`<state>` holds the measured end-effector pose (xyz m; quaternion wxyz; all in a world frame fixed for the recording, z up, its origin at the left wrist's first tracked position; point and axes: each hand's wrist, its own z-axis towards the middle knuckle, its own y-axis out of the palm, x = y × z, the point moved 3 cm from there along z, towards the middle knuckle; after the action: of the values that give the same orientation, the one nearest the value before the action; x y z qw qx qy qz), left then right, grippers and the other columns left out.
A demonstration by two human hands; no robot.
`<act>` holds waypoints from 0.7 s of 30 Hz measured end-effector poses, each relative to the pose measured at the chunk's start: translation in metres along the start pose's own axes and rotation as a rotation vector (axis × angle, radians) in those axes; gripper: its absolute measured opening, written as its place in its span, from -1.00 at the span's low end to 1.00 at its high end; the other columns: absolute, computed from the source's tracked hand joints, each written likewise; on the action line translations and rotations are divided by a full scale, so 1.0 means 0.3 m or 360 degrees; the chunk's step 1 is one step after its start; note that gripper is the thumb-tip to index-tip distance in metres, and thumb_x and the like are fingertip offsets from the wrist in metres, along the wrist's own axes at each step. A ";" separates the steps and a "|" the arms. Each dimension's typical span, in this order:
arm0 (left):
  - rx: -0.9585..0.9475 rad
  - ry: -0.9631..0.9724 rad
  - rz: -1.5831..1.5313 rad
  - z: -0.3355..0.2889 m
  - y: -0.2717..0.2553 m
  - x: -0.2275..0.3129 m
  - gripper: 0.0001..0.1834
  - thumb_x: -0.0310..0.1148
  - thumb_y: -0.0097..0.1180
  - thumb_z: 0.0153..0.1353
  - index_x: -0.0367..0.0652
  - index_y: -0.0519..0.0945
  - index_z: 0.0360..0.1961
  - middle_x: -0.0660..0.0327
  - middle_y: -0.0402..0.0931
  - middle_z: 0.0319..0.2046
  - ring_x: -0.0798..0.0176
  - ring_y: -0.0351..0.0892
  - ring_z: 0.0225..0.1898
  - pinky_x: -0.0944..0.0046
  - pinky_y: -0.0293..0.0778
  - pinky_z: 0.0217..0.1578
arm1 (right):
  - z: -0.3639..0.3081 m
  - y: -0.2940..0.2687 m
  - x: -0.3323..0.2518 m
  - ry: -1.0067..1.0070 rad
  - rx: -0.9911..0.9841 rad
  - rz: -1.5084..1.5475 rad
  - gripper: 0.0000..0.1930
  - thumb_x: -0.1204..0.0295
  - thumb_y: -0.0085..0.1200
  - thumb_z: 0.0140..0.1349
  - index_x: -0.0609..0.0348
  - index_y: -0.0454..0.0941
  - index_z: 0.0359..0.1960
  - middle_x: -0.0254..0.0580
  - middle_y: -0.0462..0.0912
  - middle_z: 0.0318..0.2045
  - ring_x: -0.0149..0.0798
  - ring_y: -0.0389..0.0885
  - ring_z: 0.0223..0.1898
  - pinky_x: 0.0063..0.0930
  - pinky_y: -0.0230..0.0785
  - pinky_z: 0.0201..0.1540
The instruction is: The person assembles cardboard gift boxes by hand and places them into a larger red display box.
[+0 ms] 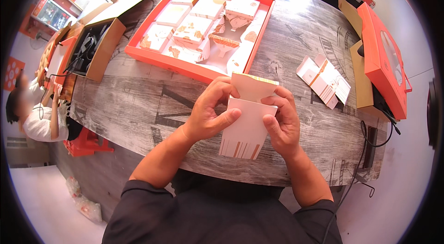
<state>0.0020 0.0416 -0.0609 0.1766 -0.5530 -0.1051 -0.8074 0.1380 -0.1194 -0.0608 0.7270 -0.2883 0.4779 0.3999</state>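
Observation:
Between my hands is a small white carton with brown and orange stripes at its lower end. Its top flap stands up, away from the front panel. My left hand grips the carton's left side, with the thumb on the front panel and the fingers by the flap. On the right side, my right hand pinches the edge between thumb and fingers. Beyond them lies a shallow red-orange tray box holding several small white patterned boxes and some patterned inserts. A flattened white carton rests to the right.
On the right edge stand an orange box with a clear window and a black cable. At the far left, a brown cardboard box holds dark items. Another person works beyond it, near a red stool.

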 end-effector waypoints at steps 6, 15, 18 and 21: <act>0.0059 -0.0014 -0.0310 -0.010 0.029 -0.008 -0.50 -0.33 0.25 0.35 -0.19 0.30 0.19 -0.02 0.38 0.20 0.21 0.51 0.13 0.19 0.48 0.11 | -0.006 0.011 0.001 -0.0135 0.0216 0.0261 -0.63 0.42 0.20 0.35 0.18 0.36 0.09 -0.02 0.42 0.17 -0.29 0.54 0.04 -0.42 0.49 0.02; -0.0050 -0.0027 -0.0036 0.002 0.012 0.006 -0.30 -0.30 0.33 0.30 -0.18 0.21 0.34 -0.10 0.39 0.28 0.14 0.54 0.17 0.15 0.49 0.16 | -0.001 -0.007 0.016 -0.0084 0.0129 0.0057 -0.76 0.44 0.12 0.40 0.16 0.38 0.01 -0.09 0.46 0.09 -0.38 0.48 0.00 -0.50 0.44 -0.03; -0.0113 0.0038 0.0052 0.005 0.018 0.010 -0.25 -0.29 0.36 0.27 -0.21 0.22 0.36 -0.08 0.37 0.32 0.17 0.55 0.16 0.17 0.50 0.14 | -0.002 -0.014 0.001 0.0039 0.0181 0.0128 -0.84 0.53 0.06 0.39 0.16 0.39 -0.05 -0.14 0.47 0.05 -0.44 0.45 -0.06 -0.55 0.39 -0.06; -0.0145 0.0084 0.0134 0.004 0.014 0.008 -0.22 -0.28 0.37 0.26 -0.22 0.23 0.38 -0.09 0.36 0.34 0.18 0.57 0.14 0.19 0.51 0.11 | 0.006 -0.006 -0.003 0.0116 0.0196 0.0336 -0.86 0.60 0.00 0.37 0.14 0.38 -0.11 -0.19 0.47 0.03 -0.49 0.43 -0.11 -0.57 0.35 -0.08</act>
<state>0.0041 0.0377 -0.0585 0.1876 -0.5430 -0.0402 -0.8175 0.1402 -0.1190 -0.0591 0.6794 -0.2054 0.5554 0.4334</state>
